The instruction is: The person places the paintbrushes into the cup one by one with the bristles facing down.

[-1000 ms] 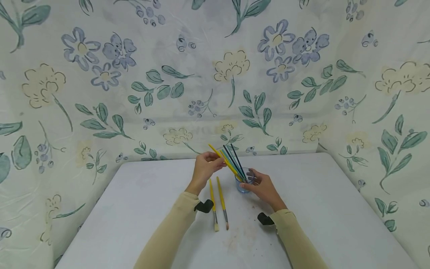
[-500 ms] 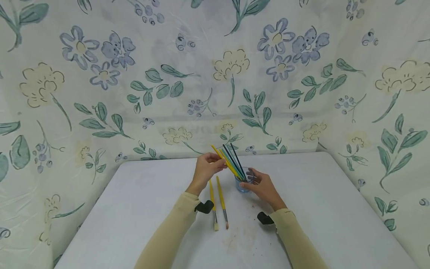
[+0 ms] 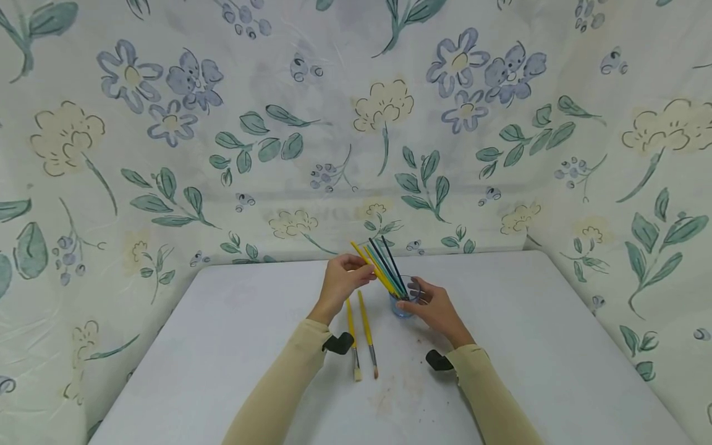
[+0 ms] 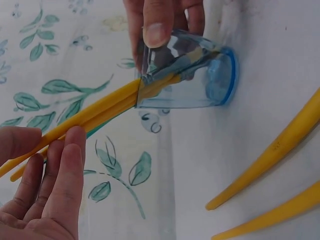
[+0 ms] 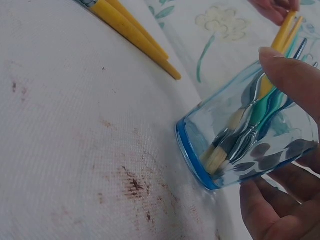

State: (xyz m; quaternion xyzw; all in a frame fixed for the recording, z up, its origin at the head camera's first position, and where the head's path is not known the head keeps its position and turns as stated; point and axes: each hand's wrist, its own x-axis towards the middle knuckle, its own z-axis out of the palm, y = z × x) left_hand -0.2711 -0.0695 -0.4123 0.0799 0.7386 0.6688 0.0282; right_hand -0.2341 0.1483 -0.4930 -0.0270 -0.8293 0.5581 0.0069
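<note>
A clear, blue-based glass (image 3: pixel 402 309) stands on the table, its side held by my right hand (image 3: pixel 437 314) between thumb and fingers. Several paintbrushes lean left out of it, yellow, teal and dark-handled; through the wall in the right wrist view their bristles (image 5: pixel 216 160) point down. My left hand (image 3: pixel 339 283) pinches a yellow paintbrush (image 4: pixel 102 106) near the top of its handle. A second yellow handle lies close alongside in the left wrist view; whether the fingers grip that too is unclear. The brush's lower end is inside the glass.
Two more yellow paintbrushes, one flat-tipped (image 3: pixel 356 361) and one round-tipped (image 3: pixel 365 321), lie side by side on the white table (image 3: pixel 233 346), bristles toward me. Reddish-brown stains (image 5: pixel 135 185) mark the tabletop. A floral sheet (image 3: pixel 356 148) hangs behind.
The top of the yellow paintbrush in my left hand has shifted slightly right and down toward the glass. My right hand and the glass have stayed in place.
</note>
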